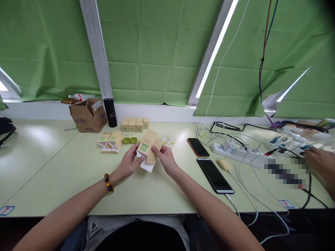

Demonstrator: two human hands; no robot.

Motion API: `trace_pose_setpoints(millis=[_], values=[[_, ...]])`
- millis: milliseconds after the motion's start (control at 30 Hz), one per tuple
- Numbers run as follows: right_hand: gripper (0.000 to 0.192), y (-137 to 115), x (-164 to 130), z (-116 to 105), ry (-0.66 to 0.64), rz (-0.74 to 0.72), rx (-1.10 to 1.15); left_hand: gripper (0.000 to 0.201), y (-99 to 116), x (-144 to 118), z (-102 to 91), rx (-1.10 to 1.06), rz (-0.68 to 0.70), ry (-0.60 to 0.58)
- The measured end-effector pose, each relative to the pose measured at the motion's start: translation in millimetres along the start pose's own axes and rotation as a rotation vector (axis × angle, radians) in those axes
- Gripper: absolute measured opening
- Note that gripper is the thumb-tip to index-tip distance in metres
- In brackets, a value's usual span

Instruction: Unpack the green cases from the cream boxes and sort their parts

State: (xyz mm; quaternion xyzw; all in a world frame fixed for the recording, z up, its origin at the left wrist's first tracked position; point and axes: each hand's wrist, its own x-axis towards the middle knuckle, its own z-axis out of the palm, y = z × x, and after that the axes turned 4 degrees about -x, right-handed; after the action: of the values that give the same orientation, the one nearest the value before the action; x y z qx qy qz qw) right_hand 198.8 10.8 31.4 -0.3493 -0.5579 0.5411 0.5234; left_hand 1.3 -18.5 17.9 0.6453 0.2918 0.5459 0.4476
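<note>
Both hands grip a partly folded small kraft paper box (147,141) with a green window panel and white inner flaps. My left hand (130,163) pinches its left side; my right hand (166,157) closes on its right edge, thumb on the front. Left of it lie two more partly folded kraft boxes (111,141). Two small green cases (130,140) sit just behind my left hand. Behind them, a row of several folded-up kraft boxes (132,125) stands. Clear plastic holders (168,141) with yellow bits lie behind my right hand.
A brown carton (88,116) and a black bottle (110,112) stand at the back left. On the right lie two phones (216,175), a power strip (239,154), a beige charger (224,164) and tangled cables. Another person's hand (320,164) reaches in at far right.
</note>
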Motion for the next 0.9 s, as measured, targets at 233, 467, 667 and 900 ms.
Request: trace_pose_setpoints(millis=[233, 467, 667, 900], values=[[0.049, -1.0, 0.1, -3.8, 0.057, -0.016, 0.039, 0.047, 2.4, 4.5, -8.4, -0.011, 0.005, 0.080], [0.033, 2.4, -3.5, -1.2, 0.127, -0.155, -0.048, 0.038, -5.6, 4.5, -10.5, 0.225, 0.084, 0.149], [0.015, -3.3, -12.6, 1.3, 0.061, -0.511, -0.404, 0.016, 3.0, 6.5, -22.0, 0.472, 0.450, 0.237], [0.052, 6.7, -5.9, -6.7, 0.188, -0.551, -0.625, 0.015, 0.0, 7.4, -52.3, 0.729, 0.548, 0.291]])
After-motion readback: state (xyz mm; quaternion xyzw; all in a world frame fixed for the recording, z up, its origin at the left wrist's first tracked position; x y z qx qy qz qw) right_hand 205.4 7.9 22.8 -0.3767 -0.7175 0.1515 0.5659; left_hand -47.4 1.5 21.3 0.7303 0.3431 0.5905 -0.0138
